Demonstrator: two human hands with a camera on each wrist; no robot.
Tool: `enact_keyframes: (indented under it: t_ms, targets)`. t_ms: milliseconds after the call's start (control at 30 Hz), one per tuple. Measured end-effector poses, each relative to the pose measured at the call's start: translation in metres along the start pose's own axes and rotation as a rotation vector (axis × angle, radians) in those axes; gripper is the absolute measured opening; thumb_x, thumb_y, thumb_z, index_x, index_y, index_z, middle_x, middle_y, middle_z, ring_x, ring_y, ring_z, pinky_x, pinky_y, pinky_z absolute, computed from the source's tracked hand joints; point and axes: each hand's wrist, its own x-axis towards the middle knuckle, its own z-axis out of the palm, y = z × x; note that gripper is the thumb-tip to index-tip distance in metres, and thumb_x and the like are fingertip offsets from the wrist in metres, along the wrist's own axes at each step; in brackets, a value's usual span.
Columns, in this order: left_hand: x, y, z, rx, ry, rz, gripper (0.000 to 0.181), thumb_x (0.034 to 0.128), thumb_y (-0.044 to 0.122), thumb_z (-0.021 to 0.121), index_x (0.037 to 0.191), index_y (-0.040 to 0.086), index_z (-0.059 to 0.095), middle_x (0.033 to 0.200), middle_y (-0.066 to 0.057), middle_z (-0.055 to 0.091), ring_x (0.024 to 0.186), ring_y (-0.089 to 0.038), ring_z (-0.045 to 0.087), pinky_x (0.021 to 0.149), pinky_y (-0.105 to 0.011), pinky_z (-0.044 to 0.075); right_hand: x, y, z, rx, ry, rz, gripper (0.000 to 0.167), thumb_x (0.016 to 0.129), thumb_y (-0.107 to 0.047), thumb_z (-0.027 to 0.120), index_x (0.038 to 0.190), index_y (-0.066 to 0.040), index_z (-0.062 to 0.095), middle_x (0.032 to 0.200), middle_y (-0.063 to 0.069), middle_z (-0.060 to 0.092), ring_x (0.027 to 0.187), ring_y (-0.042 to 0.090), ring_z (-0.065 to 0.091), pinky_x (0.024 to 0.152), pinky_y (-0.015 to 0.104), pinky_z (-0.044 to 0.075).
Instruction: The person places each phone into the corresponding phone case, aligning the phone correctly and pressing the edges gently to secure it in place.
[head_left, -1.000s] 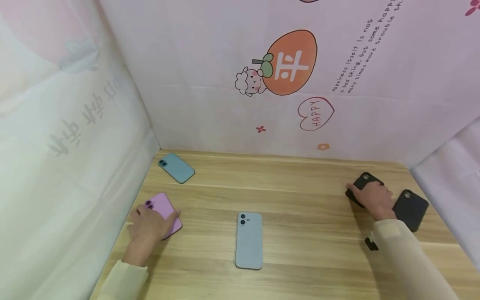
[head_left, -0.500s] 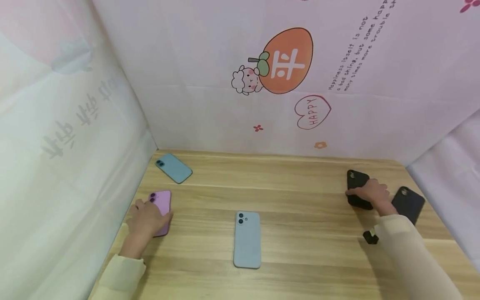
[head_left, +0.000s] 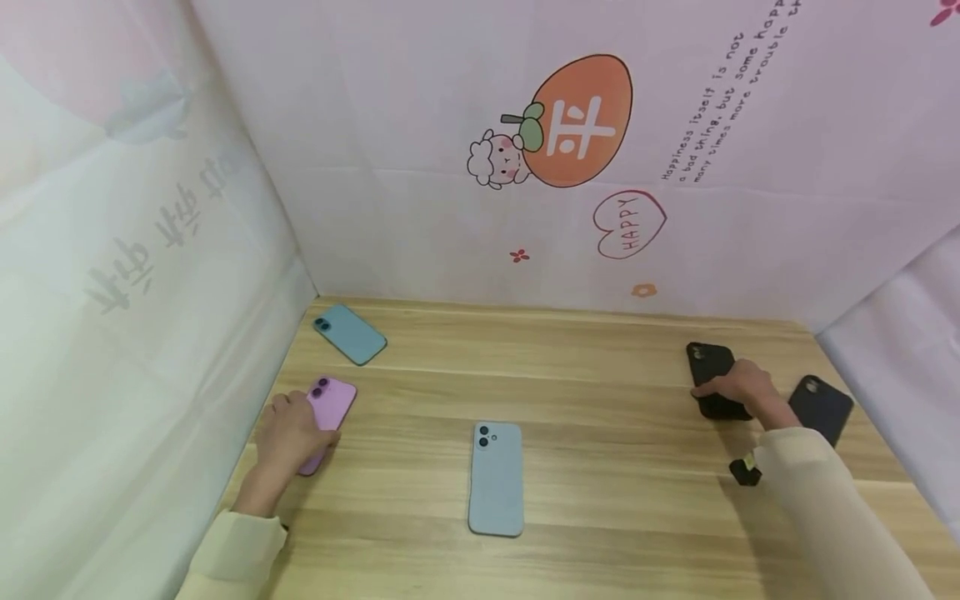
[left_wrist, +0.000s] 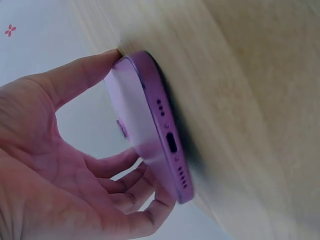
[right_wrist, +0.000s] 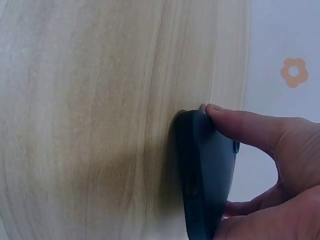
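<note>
At the left of the table, my left hand [head_left: 288, 433] holds a purple phone [head_left: 332, 404] by its long sides, thumb on one side and fingers on the other. In the left wrist view, the purple phone [left_wrist: 162, 135] shows its port end, close to the wood. Over at the right, my right hand [head_left: 742, 390] grips a black phone [head_left: 711, 362] across its width, camera side up. The right wrist view has this black phone [right_wrist: 205, 170] near the table surface, the thumb at one edge and the fingers partly hidden behind it.
A blue phone [head_left: 351, 335] lies at the back left corner, and a grey-blue phone [head_left: 497, 483] in the middle front. Another black phone [head_left: 821, 408] lies right of my right hand, partly behind the sleeve. White cloth walls [head_left: 420, 233] bound the wooden table [head_left: 600, 392].
My left hand has turned the purple phone clockwise, so its camera end now leans right. My right hand has turned the black phone counter-clockwise, its camera end swinging left.
</note>
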Motion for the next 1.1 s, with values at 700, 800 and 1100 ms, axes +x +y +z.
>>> enact_keyframes:
  t_ms: [700,800,1100]
  targets:
    - [0.002,0.002,-0.014,-0.121,-0.066,0.072,0.06,0.0905,0.014,0.082,0.131,-0.015,0.049,0.104,-0.036,0.067,0.083,-0.039,0.068,0.065,-0.049,0.058,-0.009,0.011,-0.007,0.171,0.078,-0.062,0.056,0.103,-0.017,0.059,0.129,0.03,0.046,0.127,0.049,0.05,0.112,0.057,0.054,0.091,0.061,0.054]
    - [0.003,0.003,-0.014,-0.169,-0.092,0.074,0.053,0.0946,0.01,0.076,0.13,-0.016,0.047,0.105,-0.037,0.065,0.086,-0.041,0.067,0.069,-0.051,0.058,-0.01,0.011,-0.008,0.232,0.087,-0.089,0.035,0.103,-0.015,0.06,0.099,0.02,0.056,0.096,0.034,0.058,0.092,0.044,0.057,0.077,0.048,0.054]
    - [0.005,0.007,-0.018,-0.276,-0.121,0.086,0.052,0.1022,0.005,0.063,0.139,-0.021,0.037,0.122,-0.046,0.058,0.098,-0.046,0.066,0.079,-0.053,0.061,-0.013,0.01,-0.011,0.29,0.091,-0.106,0.029,0.103,-0.016,0.065,0.09,0.01,0.07,0.108,0.041,0.06,0.072,0.018,0.049,0.061,0.031,0.047]
